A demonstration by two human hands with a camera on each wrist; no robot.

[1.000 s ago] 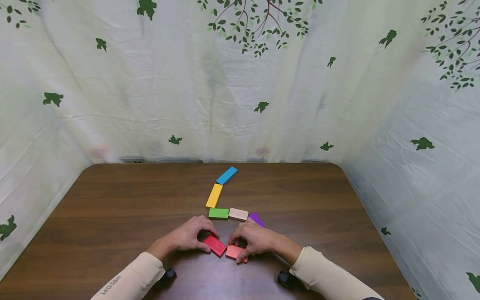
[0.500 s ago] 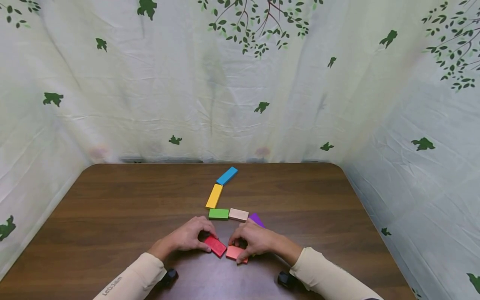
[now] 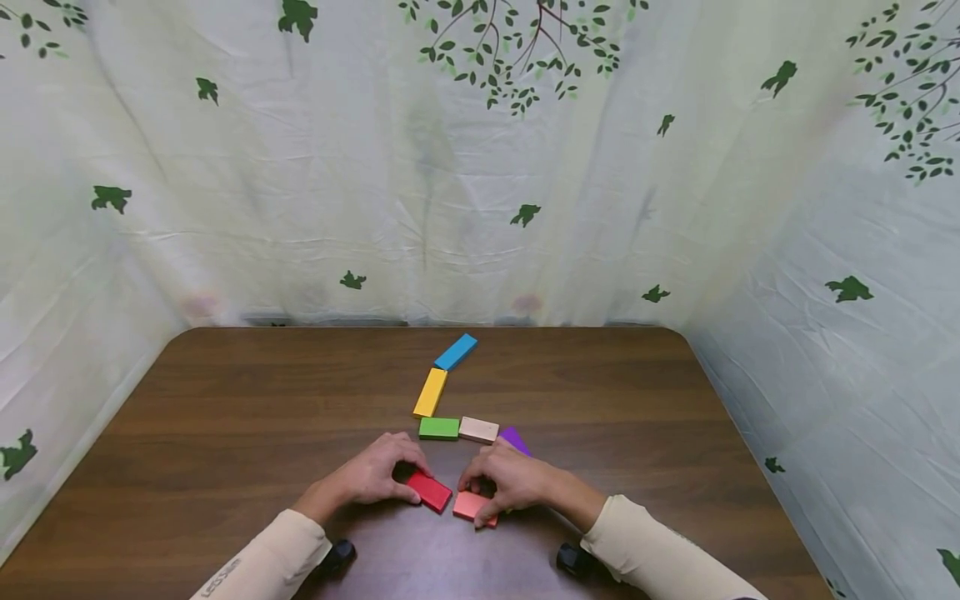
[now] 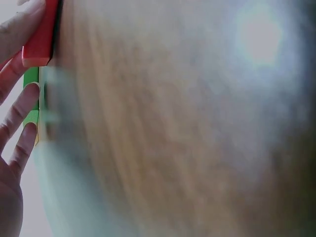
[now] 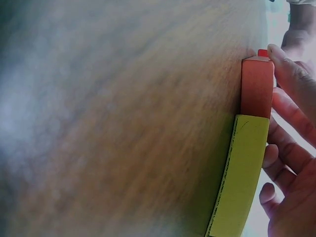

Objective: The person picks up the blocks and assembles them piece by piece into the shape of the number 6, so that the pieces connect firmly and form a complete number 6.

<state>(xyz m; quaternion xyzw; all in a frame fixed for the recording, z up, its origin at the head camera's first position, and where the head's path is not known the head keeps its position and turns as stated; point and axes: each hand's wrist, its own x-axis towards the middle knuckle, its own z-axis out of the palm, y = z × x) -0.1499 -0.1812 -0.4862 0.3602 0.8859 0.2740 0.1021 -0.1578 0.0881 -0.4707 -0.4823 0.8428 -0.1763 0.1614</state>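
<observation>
My left hand (image 3: 377, 469) pinches a red rectangular block (image 3: 431, 492) between thumb and fingers. In the left wrist view the thumb lies on that block's face and the other fingers spread past it. To the right, my right hand (image 3: 512, 477) holds a coral-pink block (image 3: 469, 505) by thumb and fingers. A narrow gap separates the two blocks' near ends. The right wrist view shows a yellow-green block (image 5: 240, 173) end to end with the coral one; from the head it is mostly hidden under the right hand.
Beyond the hands, a bent line of blocks lies on the brown table (image 3: 285, 400): blue (image 3: 456, 352), yellow (image 3: 430, 392), green (image 3: 438, 428), pale pink (image 3: 478, 429) and a partly covered purple one (image 3: 516, 441). A leaf-printed white curtain (image 3: 420, 208) surrounds the table.
The red block has shifted very slightly left with my left hand, so its gap to the coral block is a little wider. The right hand stays in place.
</observation>
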